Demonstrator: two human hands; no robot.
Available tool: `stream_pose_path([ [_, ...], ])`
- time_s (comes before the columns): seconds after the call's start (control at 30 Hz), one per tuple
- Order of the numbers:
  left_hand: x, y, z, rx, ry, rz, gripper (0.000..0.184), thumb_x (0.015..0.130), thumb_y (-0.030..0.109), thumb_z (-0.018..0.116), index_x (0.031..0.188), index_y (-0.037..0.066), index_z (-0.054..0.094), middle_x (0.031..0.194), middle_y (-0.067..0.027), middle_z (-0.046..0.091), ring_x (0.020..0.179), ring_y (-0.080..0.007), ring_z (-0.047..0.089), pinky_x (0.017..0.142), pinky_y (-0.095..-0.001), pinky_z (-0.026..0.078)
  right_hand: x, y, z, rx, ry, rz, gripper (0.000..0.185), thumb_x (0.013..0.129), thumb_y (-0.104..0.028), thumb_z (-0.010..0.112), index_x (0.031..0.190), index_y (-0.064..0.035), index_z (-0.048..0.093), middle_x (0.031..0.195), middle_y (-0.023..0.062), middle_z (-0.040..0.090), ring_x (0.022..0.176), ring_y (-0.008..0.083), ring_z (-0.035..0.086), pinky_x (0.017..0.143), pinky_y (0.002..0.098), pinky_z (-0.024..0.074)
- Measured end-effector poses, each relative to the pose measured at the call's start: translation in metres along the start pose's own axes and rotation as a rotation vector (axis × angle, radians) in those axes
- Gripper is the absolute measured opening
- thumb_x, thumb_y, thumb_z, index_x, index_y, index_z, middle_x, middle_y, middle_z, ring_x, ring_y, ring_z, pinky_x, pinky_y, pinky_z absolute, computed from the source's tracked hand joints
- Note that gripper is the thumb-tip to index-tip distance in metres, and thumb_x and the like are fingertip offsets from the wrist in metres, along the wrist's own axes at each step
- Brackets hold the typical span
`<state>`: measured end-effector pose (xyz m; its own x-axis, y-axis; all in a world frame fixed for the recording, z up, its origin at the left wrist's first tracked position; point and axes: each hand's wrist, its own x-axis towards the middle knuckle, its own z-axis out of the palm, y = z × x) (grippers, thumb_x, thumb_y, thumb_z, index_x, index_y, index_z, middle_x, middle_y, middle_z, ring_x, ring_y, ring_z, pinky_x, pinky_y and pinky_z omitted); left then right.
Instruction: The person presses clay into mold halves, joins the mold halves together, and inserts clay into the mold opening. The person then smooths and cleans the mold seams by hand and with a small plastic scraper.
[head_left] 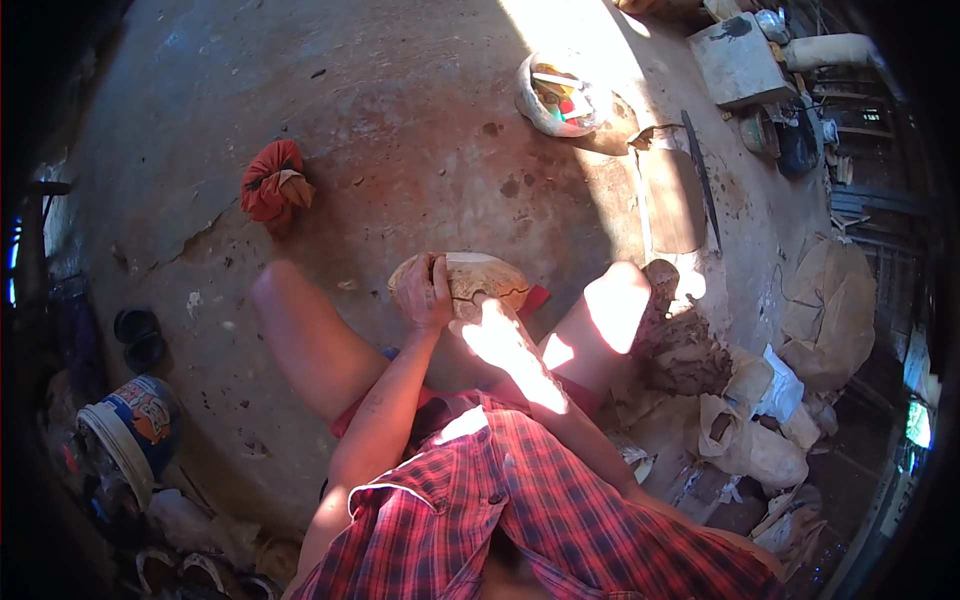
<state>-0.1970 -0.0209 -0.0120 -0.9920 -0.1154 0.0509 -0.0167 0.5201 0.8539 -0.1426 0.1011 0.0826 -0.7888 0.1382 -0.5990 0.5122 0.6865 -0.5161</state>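
Observation:
Between my knees is a rounded, pale brown object with a whitish patch on top and a dark, crack-like line along its near side. I cannot make out its kind. My left hand is closed over its left part, fingers bent across the top. Against the near edge, my right hand grips it from below, partly washed out by bright sun. A bit of red cloth shows just beyond its right end.
A crumpled red cloth bundle lies ahead on the left. Ahead on the right stand a round container of small items and a brown board. A bucket and dark sandals are at left; bags and scraps pile at right.

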Motion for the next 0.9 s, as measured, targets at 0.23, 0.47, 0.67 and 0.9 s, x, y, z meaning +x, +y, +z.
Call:
stream_pose_path([
  [0.23, -0.001, 0.006, -0.003, 0.001, 0.013, 0.004, 0.02, 0.099, 0.022, 0.06, 0.095, 0.005, 0.071, 0.089, -0.0173, 0.071, 0.089, -0.0409, 0.067, 0.081, -0.0511, 0.049, -0.013, -0.006, 0.009, -0.002, 0.023, 0.101, 0.071, 0.085, -0.035, 0.083, 0.135, 0.0097, 0.057, 0.123, 0.0355, 0.067, 0.119, 0.0477, 0.066, 0.104, 0.0511, 0.053],
  [0.47, 0.0, 0.01, -0.005, -0.009, -0.006, -0.017, 0.019, 0.098, 0.021, 0.061, 0.095, 0.006, 0.071, 0.09, -0.0171, 0.072, 0.089, -0.0401, 0.068, 0.081, -0.0504, 0.05, -0.007, -0.015, 0.0, 0.29, -0.014, 0.089, 0.06, 0.082, -0.032, 0.089, 0.112, 0.0133, 0.064, 0.094, 0.028, 0.072, 0.095, 0.041, 0.072, 0.085, 0.0473, 0.056],
  [0.67, -0.001, 0.006, -0.003, 0.074, -0.054, -0.042, 0.026, 0.1, 0.029, 0.056, 0.1, 0.01, 0.074, 0.095, -0.0123, 0.074, 0.094, -0.0371, 0.067, 0.088, -0.0479, 0.049, -0.006, -0.029, -0.03, 0.336, -0.243, 0.211, 0.06, 0.082, -0.035, 0.089, 0.109, 0.0118, 0.064, 0.103, 0.0314, 0.072, 0.106, 0.0426, 0.072, 0.091, 0.0475, 0.0568],
  [0.9, 0.001, 0.0, 0.003, 0.071, 0.0, 0.068, 0.02, 0.097, 0.023, 0.06, 0.095, 0.007, 0.072, 0.09, -0.0152, 0.071, 0.09, -0.039, 0.067, 0.086, -0.0502, 0.049, -0.011, -0.026, -0.002, 0.144, 0.018, 0.035, 0.065, 0.082, -0.04, 0.09, 0.11, 0.0121, 0.063, 0.106, 0.033, 0.07, 0.106, 0.0459, 0.07, 0.092, 0.0517, 0.0551],
])
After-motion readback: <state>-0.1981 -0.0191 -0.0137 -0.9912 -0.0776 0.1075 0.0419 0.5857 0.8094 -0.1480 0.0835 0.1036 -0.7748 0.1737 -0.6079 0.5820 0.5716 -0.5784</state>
